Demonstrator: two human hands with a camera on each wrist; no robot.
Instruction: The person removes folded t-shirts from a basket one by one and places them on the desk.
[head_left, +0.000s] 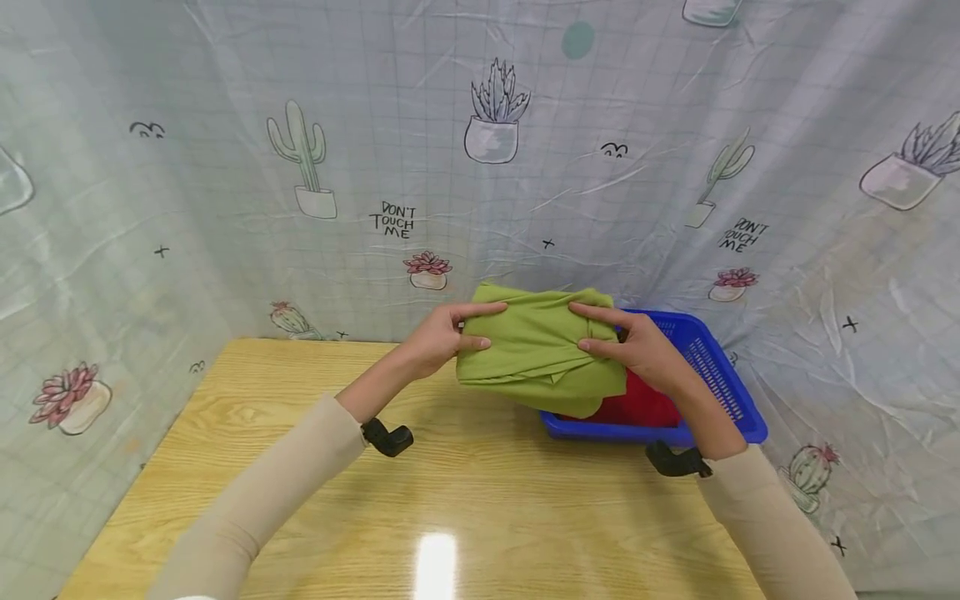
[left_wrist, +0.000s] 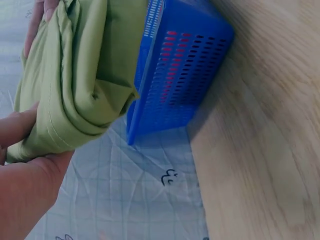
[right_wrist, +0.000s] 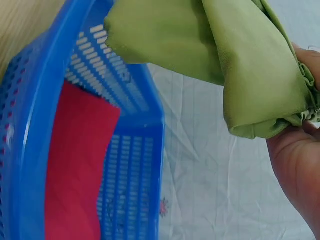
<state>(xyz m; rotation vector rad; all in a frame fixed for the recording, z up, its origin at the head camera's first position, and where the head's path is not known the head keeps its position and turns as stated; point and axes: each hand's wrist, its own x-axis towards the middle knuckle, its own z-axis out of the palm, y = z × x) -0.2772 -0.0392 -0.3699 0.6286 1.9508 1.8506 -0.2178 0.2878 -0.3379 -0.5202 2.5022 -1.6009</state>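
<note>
Over the far side of the table [head_left: 487, 500], both hands hold up a folded green cloth [head_left: 536, 342]. The left hand [head_left: 438, 337] grips its left end, with the thumb and a finger lying across the face toward the person and the cloth pinched between them and the rest of the hand. The right hand [head_left: 637, 346] grips the right end in the same manner, thumb below, finger above. The cloth is in several layers; its lower edge sags, and a loose flap hangs toward the basket [head_left: 600, 432].

That blue basket stands at the table's far right corner. Its walls are pierced with slots, and a red cloth [head_left: 637, 404] lies inside, along the wall nearer the person. From the head, the green cloth's right part covers the basket's left end; whether it touches the rim I cannot tell.

Behind the table's far edge hangs a pale curtain [head_left: 375, 125], printed with potted cacti, succulents and the words "DON'T TOUCH ME". Each wrist carries a small black device [head_left: 388, 438], just beyond a beige sleeve [head_left: 277, 475]. Near the table's front edge is a bright patch of reflected light.
</note>
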